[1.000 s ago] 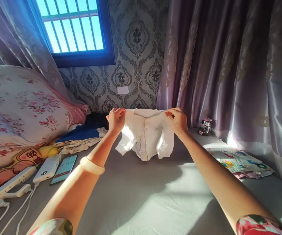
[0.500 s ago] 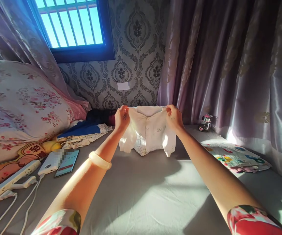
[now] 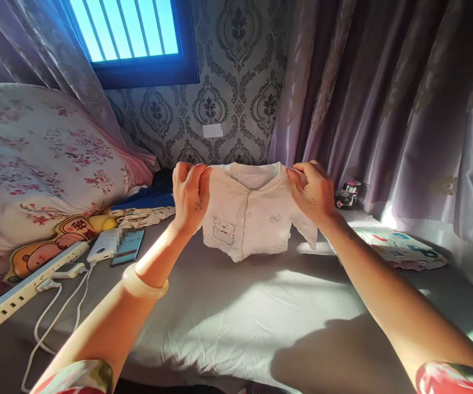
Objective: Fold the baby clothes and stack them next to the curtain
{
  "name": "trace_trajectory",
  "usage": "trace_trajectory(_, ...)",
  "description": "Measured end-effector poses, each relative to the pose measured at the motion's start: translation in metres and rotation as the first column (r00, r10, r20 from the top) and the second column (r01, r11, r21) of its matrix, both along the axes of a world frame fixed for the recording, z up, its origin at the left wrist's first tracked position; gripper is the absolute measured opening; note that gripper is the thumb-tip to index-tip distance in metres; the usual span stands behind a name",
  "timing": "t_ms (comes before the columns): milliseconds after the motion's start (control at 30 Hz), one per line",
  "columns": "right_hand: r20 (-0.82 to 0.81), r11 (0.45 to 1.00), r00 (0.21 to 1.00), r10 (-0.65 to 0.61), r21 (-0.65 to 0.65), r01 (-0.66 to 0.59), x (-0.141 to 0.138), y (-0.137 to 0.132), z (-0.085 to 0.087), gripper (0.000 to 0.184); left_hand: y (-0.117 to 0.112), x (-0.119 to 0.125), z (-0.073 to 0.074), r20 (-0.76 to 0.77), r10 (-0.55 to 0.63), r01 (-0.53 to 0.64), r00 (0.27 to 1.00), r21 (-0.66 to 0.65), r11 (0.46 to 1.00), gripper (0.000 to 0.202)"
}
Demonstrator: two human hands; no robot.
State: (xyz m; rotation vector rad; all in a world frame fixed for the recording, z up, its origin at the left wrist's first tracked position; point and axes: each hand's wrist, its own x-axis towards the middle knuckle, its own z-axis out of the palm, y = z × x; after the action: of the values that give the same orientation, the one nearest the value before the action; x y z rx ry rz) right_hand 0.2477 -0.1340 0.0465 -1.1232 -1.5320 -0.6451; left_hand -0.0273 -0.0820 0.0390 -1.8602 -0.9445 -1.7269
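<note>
A small pale baby shirt (image 3: 256, 213) with a buttoned front and a printed bear hangs spread out above the bed, its collar at the top. My left hand (image 3: 191, 194) is closed on the shoulder at the left, thumb and fingers pinching the cloth. At the opposite shoulder my right hand (image 3: 313, 189) pinches the fabric the same way. One sleeve hangs below my right hand; the other is mostly hidden behind my left hand and wrist. A cream bangle (image 3: 144, 282) circles my left forearm.
Grey sheeting covers the bed (image 3: 211, 306). At left lie a power strip (image 3: 35, 284) with cords, a white power bank (image 3: 103, 245), a phone (image 3: 128, 247) and a plush cushion (image 3: 51, 249). Folded clothes (image 3: 396, 246) and a small jar (image 3: 348, 194) are at right.
Both hands have moved apart and nearer to me, and the shirt is now stretched wider and flatter, its bear print fully showing. The view has tilted down a little.
</note>
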Motion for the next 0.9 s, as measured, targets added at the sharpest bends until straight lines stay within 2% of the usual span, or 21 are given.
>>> trace_trajectory(100,0.01,0.998,1.0,0.008,0.058,-0.008,-0.01,-0.032,0.016,0.023,-0.032,-0.013,0.014,-0.003,0.042,-0.041,0.999,0.057,0.998,0.022)
trace_trajectory(200,0.01,0.997,1.0,0.023,0.078,-0.024,-0.017,-0.052,0.034,0.023,-0.052,-0.022,0.035,-0.016,0.097,-0.096,0.995,0.064,0.993,0.025)
trace_trajectory(300,-0.013,1.0,1.0,0.011,0.012,-0.011,-0.018,-0.05,0.04,0.025,-0.051,-0.024,0.05,-0.108,0.153,-0.15,0.982,0.03,0.988,0.032)
trace_trajectory(367,-0.018,0.995,1.0,-0.011,-0.099,0.009,-0.014,-0.034,0.03,0.025,-0.039,-0.022,0.045,-0.212,0.185,-0.196,0.96,-0.032,0.98,0.034)
trace_trajectory(400,-0.012,0.985,1.0,-0.025,-0.172,0.023,-0.011,-0.024,0.02,0.025,-0.029,-0.019,0.037,-0.267,0.193,-0.22,0.944,-0.073,0.973,0.034)
trace_trajectory(467,0.012,0.942,0.998,-0.069,-0.33,0.069,-0.007,-0.001,-0.006,0.023,-0.006,-0.012,0.01,-0.379,0.176,-0.259,0.908,-0.179,0.949,0.033)
trace_trajectory(567,0.067,0.836,0.986,-0.155,-0.523,0.167,-0.003,0.029,-0.054,0.022,0.03,0.002,-0.046,-0.463,0.139,-0.311,0.875,-0.318,0.896,0.035)
trace_trajectory(633,0.11,0.777,0.975,-0.195,-0.589,0.222,-0.002,0.044,-0.086,0.024,0.048,0.012,-0.083,-0.491,0.113,-0.348,0.864,-0.419,0.839,0.036)
trace_trajectory(700,0.161,0.734,0.967,-0.198,-0.63,0.255,-0.002,0.054,-0.111,0.028,0.06,0.021,-0.112,-0.495,0.105,-0.377,0.863,-0.491,0.786,0.036)
trace_trajectory(800,0.212,0.706,0.952,-0.221,-0.638,0.306,-0.001,0.065,-0.137,0.033,0.071,0.03,-0.141,-0.49,0.096,-0.378,0.866,-0.518,0.767,0.038)
trace_trajectory(900,0.251,0.701,0.941,-0.227,-0.629,0.337,0.003,0.074,-0.152,0.035,0.08,0.033,-0.156,-0.508,0.103,-0.393,0.855,-0.506,0.768,0.038)
